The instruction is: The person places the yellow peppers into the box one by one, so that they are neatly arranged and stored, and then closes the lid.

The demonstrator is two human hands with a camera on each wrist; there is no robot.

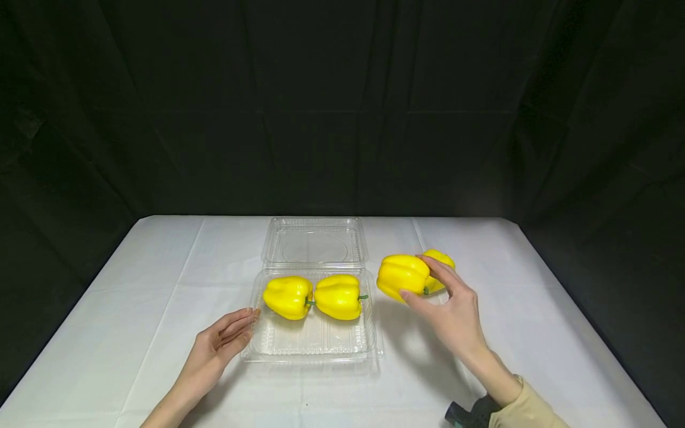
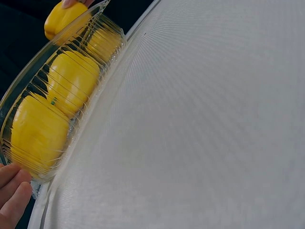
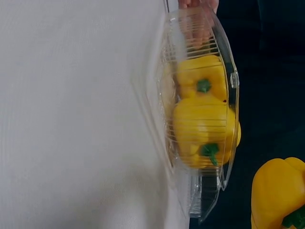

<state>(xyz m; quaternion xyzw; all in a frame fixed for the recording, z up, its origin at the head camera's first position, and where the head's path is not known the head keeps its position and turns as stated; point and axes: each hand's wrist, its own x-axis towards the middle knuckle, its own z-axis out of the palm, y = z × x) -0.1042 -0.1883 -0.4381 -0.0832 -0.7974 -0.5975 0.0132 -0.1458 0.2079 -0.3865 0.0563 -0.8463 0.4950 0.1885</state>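
The two hands are apart, one on each side of a clear plastic box (image 1: pixel 316 343) on a white tablecloth (image 1: pixel 160 267). The right hand (image 1: pixel 455 309) grips a yellow pepper (image 1: pixel 401 276) between thumb and fingers, the thumb on its near side and the fingers at its upper right. This pepper is raised off the cloth, just to the right of the box, with its green stem pointing toward the palm. Another pepper (image 1: pixel 442 258) sits behind the right hand, partly hidden by it and by the held pepper.

The left hand (image 1: pixel 216 345) touches the left side of the box with its fingertips, the fingers fairly straight and close together; it holds no pepper. Two more peppers lie side by side in the box: the left pepper (image 1: pixel 286 297) is nearer the left hand, and the right pepper (image 1: pixel 338 297) is nearer the right hand. Both lie on their sides with their stems pointing right, and the left one's stem reaches its neighbour. The box's lid (image 1: pixel 316 242) lies folded back on the far side, away from both hands.
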